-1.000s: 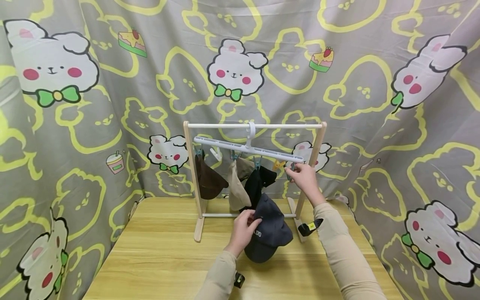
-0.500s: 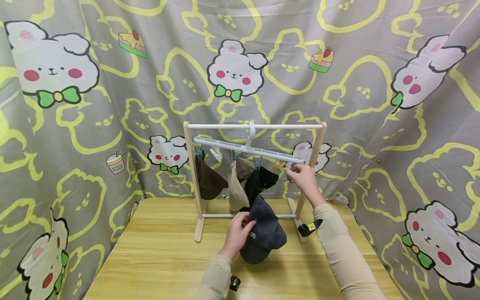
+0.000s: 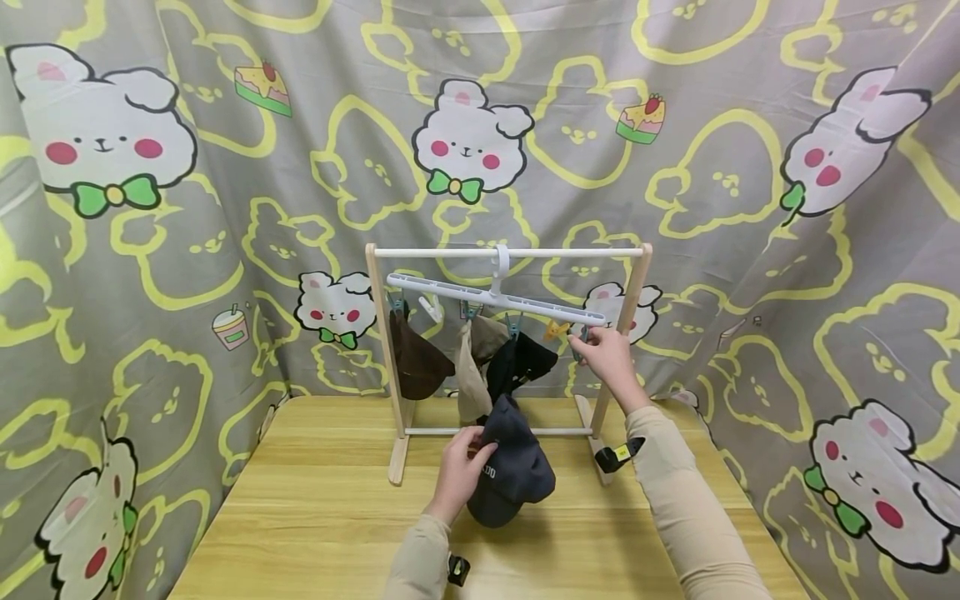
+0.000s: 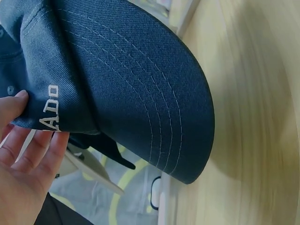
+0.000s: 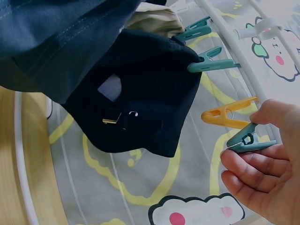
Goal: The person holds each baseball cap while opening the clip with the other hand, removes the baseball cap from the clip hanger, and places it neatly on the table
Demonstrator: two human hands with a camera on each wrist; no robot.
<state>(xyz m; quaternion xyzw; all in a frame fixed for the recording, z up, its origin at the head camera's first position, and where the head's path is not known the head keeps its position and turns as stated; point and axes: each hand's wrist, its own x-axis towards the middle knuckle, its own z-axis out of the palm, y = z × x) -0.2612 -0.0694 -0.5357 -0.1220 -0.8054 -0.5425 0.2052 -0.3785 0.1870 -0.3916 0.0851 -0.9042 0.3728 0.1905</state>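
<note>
- The fingers of the left hand pinch the navy cap by its crown, thumb in front, the others behind the cloth.
- Thumb and fingers of the right hand pinch the grey-green clip just below the right end of the hanger.
- The navy cap is held over the middle of the table, in front of the rack; it is tilted, brim downward, with pale lettering on its front.
- The hanger hooks on the rack's top bar and slopes down to its right end.
- Below its left end hangs the brown cap; next comes a white clip.
- Near the hanger's middle hang the beige cap and, just right of it, the black cap, each from a clip.
- A yellow clip sits between the black cap and the right hand.
- The rack stands by the table's far edge, before a patterned curtain.
</note>
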